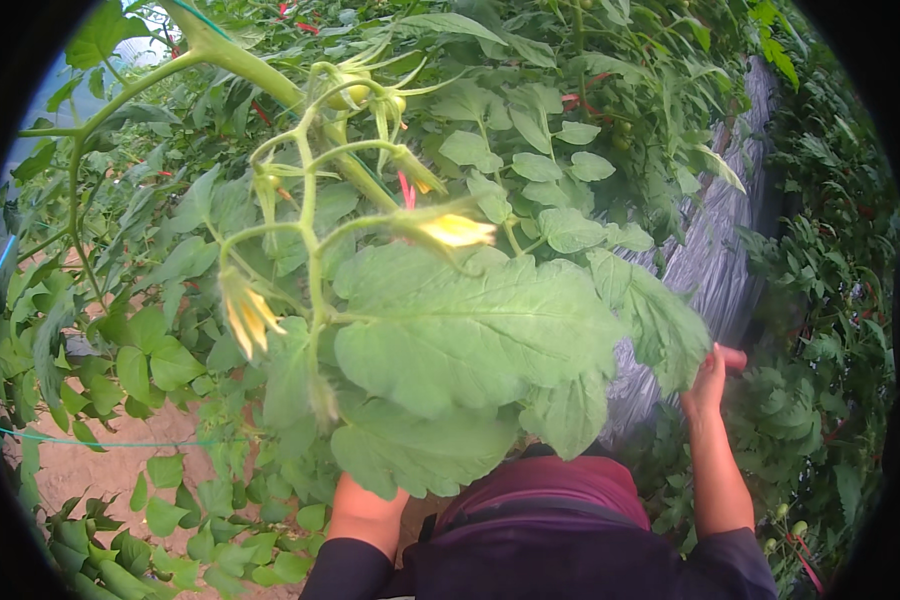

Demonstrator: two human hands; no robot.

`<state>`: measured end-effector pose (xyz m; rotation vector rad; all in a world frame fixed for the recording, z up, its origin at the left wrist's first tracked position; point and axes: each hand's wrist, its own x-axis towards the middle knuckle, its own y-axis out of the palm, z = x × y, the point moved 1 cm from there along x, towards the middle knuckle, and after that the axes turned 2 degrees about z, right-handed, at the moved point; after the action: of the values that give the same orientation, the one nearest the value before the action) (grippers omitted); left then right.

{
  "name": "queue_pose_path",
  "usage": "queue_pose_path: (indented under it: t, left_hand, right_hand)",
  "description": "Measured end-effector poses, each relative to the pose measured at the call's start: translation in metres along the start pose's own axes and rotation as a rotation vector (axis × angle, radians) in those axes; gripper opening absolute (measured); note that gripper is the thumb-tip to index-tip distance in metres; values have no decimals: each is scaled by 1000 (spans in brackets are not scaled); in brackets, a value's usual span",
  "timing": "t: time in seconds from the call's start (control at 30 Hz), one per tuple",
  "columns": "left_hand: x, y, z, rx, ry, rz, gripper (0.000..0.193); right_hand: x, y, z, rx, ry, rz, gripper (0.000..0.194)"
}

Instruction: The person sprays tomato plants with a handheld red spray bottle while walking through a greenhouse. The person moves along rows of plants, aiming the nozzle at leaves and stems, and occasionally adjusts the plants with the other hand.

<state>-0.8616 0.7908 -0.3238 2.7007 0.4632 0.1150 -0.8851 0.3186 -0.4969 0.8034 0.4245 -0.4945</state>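
Note:
My right hand (708, 381) is at the right, beside a drooping tomato leaf (656, 319). Its fingers are closed around a reddish, rounded object (733, 358), mostly hidden and too small to identify. My left hand is out of view behind broad tomato leaves (465, 330); only the left forearm (367, 510) shows below them. Close before me hangs a tomato truss (309, 195) with yellow flowers (457, 229) and small green tomatoes (354, 91). It branches near a thick, slanting stem (259, 75).
Silvery plastic sheeting (720, 225) runs between the dense plant rows. Red ties (570, 101) show among the stems. Green twine (120, 444) crosses low at left, above bare soil (112, 480) and leafy plants (154, 360). More green tomatoes (798, 528) hang at lower right.

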Motion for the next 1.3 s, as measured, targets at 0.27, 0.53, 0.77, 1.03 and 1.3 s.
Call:
queue_pose_path:
  t: [0.27, 0.53, 0.77, 1.03, 1.3]
  left_hand:
    - [4, -2, -2, -12, 4, 5, 40]
    - [8, -1, -2, -20, 10, 3, 39]
    - [15, 6, 2, -37, 7, 4, 38]
    - [23, 20, 9, -43, 4, 14, 37]
    - [28, 24, 13, -59, 8, 3, 36]
  right_hand:
    - [4, -17, -2, 53, 21, 53, 27]
    - [-5, 5, -6, 7, -41, 13, 29]
    - [1, -2, -14, 20, 7, -19, 29]
    - [-3, -13, -17, -14, 86, 32, 30]
    - [-9, 1, -16, -58, 41, 12, 30]
